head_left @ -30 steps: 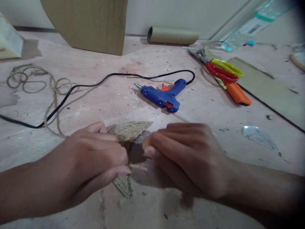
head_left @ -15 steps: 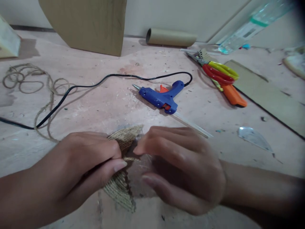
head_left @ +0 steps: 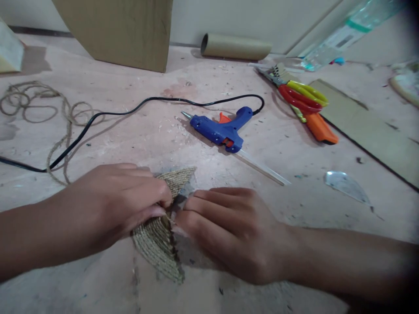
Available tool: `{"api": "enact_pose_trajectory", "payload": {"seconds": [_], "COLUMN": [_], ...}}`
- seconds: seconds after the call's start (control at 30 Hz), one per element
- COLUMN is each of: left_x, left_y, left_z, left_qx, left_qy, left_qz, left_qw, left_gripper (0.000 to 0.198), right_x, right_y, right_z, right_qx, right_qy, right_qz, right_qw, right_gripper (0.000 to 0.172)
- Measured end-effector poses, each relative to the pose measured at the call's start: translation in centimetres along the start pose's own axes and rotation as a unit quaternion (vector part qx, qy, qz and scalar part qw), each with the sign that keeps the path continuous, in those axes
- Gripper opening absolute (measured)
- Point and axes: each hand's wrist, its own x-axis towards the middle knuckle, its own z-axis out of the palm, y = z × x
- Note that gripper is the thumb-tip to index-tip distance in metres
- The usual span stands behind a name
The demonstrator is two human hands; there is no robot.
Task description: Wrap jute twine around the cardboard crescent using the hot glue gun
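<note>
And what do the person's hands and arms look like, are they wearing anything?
The left hand and right hand wear no gloves, and I can see no rings. The left forearm and right forearm are bare too: no sleeve, watch or bracelet shows.

Cardboard sheet [head_left: 121, 35], brown, one edge curved, upright against the pale wall [head_left: 235, 17]. Cardboard tube [head_left: 235, 46], lying lengthwise at the foot of the same. Plastic bottle [head_left: 340, 39], clear, green band, tilted; small blue object [head_left: 339, 61] beside its base. Scissors [head_left: 299, 99], red and yellow handles, whether one pair or two unclear; orange handle [head_left: 322, 128] adjoining. Flat cardboard piece [head_left: 369, 126], far right. Clear plastic piece [head_left: 347, 186], nearer the front. Pale block [head_left: 9, 50], left edge, cut off by view.
</note>
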Motion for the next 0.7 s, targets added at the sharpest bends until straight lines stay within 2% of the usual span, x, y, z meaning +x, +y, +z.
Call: {"api": "enact_pose_trajectory", "payload": {"seconds": [0.2,0.7], "left_x": [0.1,-0.2], "left_y": [-0.8,-1.3], "left_z": [-0.2,-0.1], "left_qx": [-0.050,-0.077], "left_qy": [0.004,-0.013], "left_qz": [0.041,0.036], "left_qw": [0.998,0.996], "left_gripper": [0.039,0.039], "right_x": [0.1,-0.5], "right_y": [-0.1,-0.5], "right_z": [0.3,0.6], "right_qx": [-0.017,0.067], "right_qy": [0.003,0.021], "right_qz": [-0.023,0.032], "right_qw": [1.000,0.997], "right_gripper": [0.037,0.022]}}
